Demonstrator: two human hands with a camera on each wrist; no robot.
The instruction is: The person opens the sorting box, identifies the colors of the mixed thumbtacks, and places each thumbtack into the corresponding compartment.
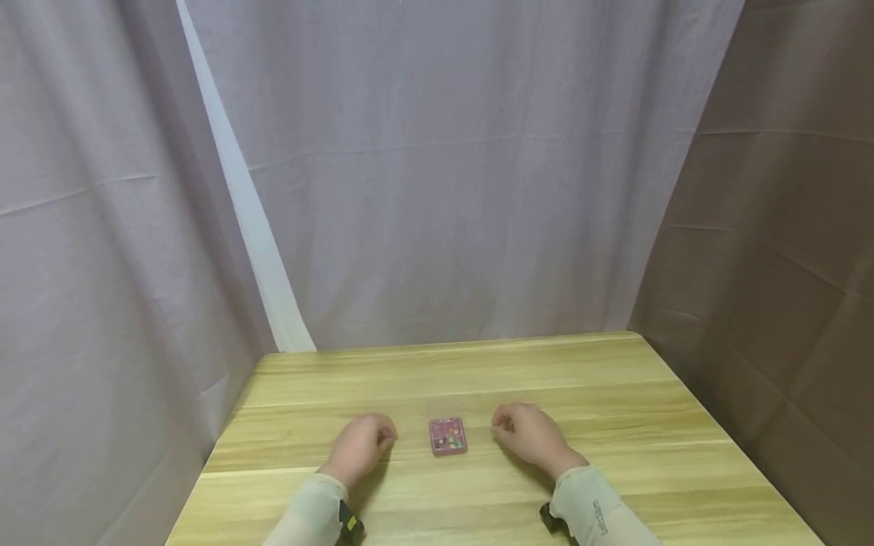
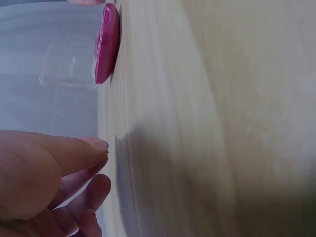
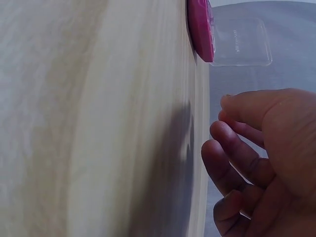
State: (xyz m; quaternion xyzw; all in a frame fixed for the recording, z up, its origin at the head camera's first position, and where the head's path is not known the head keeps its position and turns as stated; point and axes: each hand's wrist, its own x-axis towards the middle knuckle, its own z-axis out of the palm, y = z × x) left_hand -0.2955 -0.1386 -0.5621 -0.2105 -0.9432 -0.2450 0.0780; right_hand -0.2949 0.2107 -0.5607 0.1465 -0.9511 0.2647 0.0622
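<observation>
A small pink pill box (image 1: 438, 430) lies on the wooden table between the two hands. Its inside is split into compartments with small coloured pieces in them, too small to tell apart. The clear lid (image 3: 249, 42) stands raised from the box, see-through in both wrist views. My left hand (image 1: 362, 446) is just left of the box, apart from it, with loosely curled fingers and nothing seen between them. To the right of the box, also apart from it, my right hand (image 1: 529, 436) hovers low over the table, its fingers loosely bent and holding nothing visible.
The light wooden table (image 1: 437, 379) reaches back to a grey curtain (image 1: 437, 189). Curtains also hang along the left and right sides. A dark strap device (image 1: 351, 525) sits at the left wrist, and another dark device (image 1: 550, 519) at the right.
</observation>
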